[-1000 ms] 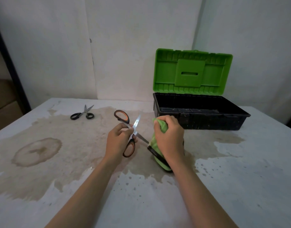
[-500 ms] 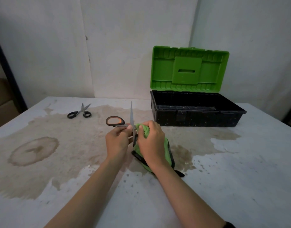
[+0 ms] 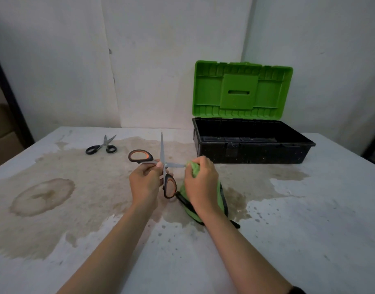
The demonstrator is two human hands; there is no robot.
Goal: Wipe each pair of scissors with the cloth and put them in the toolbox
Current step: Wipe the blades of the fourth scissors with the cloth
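The right hand [image 3: 200, 181], grip closed on the cloth [image 3: 195, 170], has slid tipward along 1 blade of the scissors [image 3: 162, 149], which I see the left hand [image 3: 148, 179] pinching at the pivot above the tabletop [image 3: 309, 230]: stiff, sharp, probably safest held by the handles.

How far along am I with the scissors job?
Done: nothing visibly; no scissors show inside the open toolbox. In hand: the left hand holds the orange-handled scissors spread open while the right hand presses the green cloth on one blade. Left: box them, then wipe and box the black scissors.
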